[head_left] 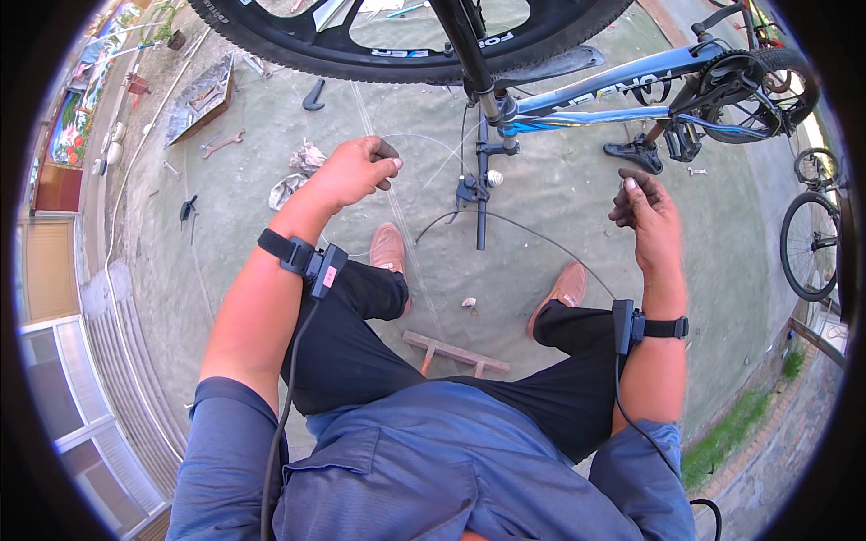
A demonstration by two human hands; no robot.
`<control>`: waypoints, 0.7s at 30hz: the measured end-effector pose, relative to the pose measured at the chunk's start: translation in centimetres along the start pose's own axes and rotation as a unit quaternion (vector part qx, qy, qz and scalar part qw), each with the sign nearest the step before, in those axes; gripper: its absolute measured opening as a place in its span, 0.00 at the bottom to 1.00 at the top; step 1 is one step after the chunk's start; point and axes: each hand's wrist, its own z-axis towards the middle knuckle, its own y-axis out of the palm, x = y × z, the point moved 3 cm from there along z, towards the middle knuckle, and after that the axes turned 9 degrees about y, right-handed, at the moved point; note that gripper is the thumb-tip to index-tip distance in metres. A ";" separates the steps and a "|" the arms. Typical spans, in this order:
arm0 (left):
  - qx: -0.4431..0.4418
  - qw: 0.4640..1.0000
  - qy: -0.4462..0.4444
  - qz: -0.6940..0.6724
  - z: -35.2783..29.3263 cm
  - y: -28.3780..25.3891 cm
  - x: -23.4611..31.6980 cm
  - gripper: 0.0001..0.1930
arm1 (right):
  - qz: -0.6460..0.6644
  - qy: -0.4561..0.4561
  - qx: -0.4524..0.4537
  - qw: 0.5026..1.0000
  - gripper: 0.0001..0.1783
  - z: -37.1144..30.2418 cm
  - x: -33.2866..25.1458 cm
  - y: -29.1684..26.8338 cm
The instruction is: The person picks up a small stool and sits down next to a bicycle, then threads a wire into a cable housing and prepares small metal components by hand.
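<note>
My left hand (363, 171) is raised over the ground, thumb and fingers drawn together, fingertips darkened with grime. A thin pale wire (417, 137) arcs beside it; whether the fingers grip it I cannot tell. On the other side my right hand (649, 215) hangs with curled fingers and the thumb against them; anything inside is hidden. Between them stands an upside-down blue bicycle (595, 99). Its black handlebar (482, 194) rests near the ground, with a brake lever (469, 191) on it. A black cable (532, 231) curves across toward my right wrist.
The bicycle's front wheel (397, 50) is at the top. A wrench (225, 142), a black-handled tool (314, 95), rags (298, 176) and a tray (200, 99) lie at the left. A wooden stool (456, 353) stands between my legs. Another bicycle (810, 239) is at the right.
</note>
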 end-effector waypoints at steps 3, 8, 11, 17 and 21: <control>0.033 0.999 0.011 -0.011 -1.5 -1.4 0.9 0.16 | 0.003 0.001 0.005 1.000 0.14 0.0 -0.1 -0.1; 0.061 0.998 0.018 -0.030 -4.3 -3.0 0.6 0.15 | 0.011 -0.007 0.022 1.000 0.15 0.1 0.1 -0.5; 0.082 0.995 0.014 -0.055 -6.2 -3.7 0.2 0.15 | 0.015 -0.006 0.029 0.999 0.15 0.1 0.0 -0.8; 0.130 0.986 0.019 -0.099 -9.5 -4.5 -1.2 0.14 | 0.027 -0.006 0.033 0.999 0.15 0.2 0.1 -1.2; 0.199 0.968 0.026 -0.154 -12.0 -5.5 -2.1 0.14 | 0.023 -0.011 0.037 0.999 0.15 0.5 0.4 -0.8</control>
